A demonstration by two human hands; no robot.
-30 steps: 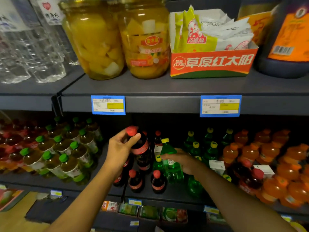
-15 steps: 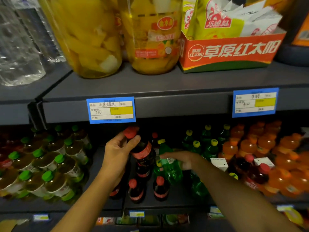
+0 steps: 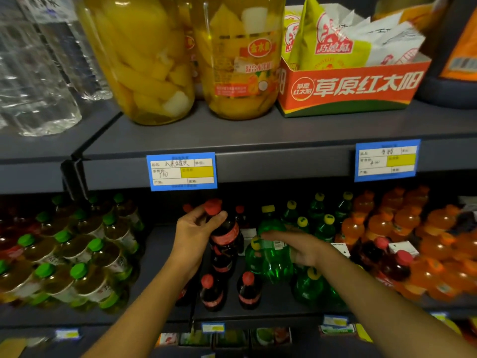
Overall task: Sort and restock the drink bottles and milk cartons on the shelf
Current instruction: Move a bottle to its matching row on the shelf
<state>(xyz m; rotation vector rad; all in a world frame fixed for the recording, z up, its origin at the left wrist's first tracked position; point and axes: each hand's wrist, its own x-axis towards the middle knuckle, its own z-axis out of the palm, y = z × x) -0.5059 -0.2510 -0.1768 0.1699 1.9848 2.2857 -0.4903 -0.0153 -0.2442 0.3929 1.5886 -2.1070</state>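
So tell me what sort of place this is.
Most likely a small grocery shop. Blue price tags are clipped to the grey shelf edge, rows of orange soda bottles fill the lower shelf, and fruit jars stand above.

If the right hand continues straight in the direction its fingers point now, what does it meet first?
The right hand lies against a green bottle, fingers pointing left. Going on that way, it would probably first meet the dark cola bottle that the left hand grips, though depth between them is unclear.
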